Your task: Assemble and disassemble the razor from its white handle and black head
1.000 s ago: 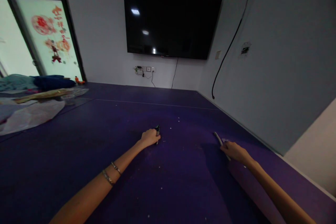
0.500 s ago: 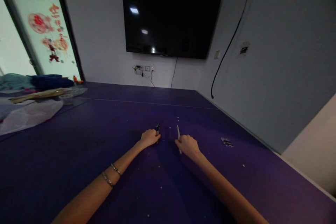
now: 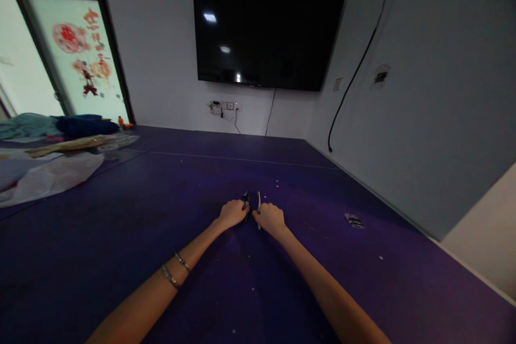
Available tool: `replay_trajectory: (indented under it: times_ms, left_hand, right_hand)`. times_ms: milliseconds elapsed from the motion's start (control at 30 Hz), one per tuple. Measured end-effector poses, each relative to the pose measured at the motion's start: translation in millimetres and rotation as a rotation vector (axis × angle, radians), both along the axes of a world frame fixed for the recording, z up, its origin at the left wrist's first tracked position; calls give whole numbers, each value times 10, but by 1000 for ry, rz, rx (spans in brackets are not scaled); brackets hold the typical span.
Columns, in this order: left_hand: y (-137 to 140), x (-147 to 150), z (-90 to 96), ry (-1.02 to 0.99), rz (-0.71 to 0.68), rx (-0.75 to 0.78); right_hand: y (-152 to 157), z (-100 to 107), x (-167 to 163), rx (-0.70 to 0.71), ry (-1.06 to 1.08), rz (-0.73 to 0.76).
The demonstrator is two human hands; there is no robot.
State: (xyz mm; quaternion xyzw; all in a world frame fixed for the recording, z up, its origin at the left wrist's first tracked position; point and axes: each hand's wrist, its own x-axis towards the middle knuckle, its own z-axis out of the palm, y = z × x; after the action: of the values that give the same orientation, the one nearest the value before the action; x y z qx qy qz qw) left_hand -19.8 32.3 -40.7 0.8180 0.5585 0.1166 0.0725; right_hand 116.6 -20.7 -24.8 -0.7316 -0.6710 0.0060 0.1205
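My left hand [image 3: 233, 214] is closed around a small dark object [image 3: 246, 196] with a light edge; most of it is hidden by my fingers, so its kind is unclear. Just to the right, my right hand [image 3: 270, 217] grips a thin, pale, stick-like piece [image 3: 259, 200], which stands out above and below the fist. The two held things are close side by side, with a narrow gap between them. Both hands are low over the purple surface [image 3: 193, 183], and two bracelets circle my left wrist.
A small clear packet with dark pieces [image 3: 355, 220] lies to the right. Tiny white bits are scattered about. Plastic sheeting [image 3: 60, 174] and dark blue cloth [image 3: 86, 125] lie at the left. A black cable [image 3: 342, 97] hangs along the right wall; a television [image 3: 270, 35] hangs ahead.
My right hand has moved left with the pale stick-like piece, closing most of the gap to my left hand. The view has shifted slightly; my left hand keeps its hold.
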Motion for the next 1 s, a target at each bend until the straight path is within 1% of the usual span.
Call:
replay_trajectory:
  times_ms: [100,300,433,533,600,700,800,833,867,933,1000]
  left_hand:
    - [-5,5,-8,-18,9,2]
    - [-3,-1,-21,-119,34,-1]
    - [30,-25,-26,-258,66,9]
    - [73,-66,-22,-402,98,38]
    - [106,-102,-22,-500,123,58]
    - [147,-146,-34,-624,184,75]
    - [164,-165,-49,-720,229,77]
    - [165,-167,-52,-746,237,76]
    - [164,-167,-53,-769,241,74]
    - [161,-167,-53,-806,243,70]
    - [159,-168,-50,-831,241,64]
  right_hand:
    - [4,-22,1,8,-18,3]
    - [-20,-12,-11,-30,-26,-4]
    - [-71,4,32,-6,-22,-9]
    - [-120,48,201,9,9,-19]
    - [-150,94,422,21,46,-50]
    - [-188,164,924,103,129,-129]
    - [-239,195,1566,254,210,-78]
    - [-265,192,1789,318,208,-72]
    - [-297,184,2007,348,192,-58]
    - [-377,157,2416,356,136,-73]
    - [-474,130,2770,296,83,-70]
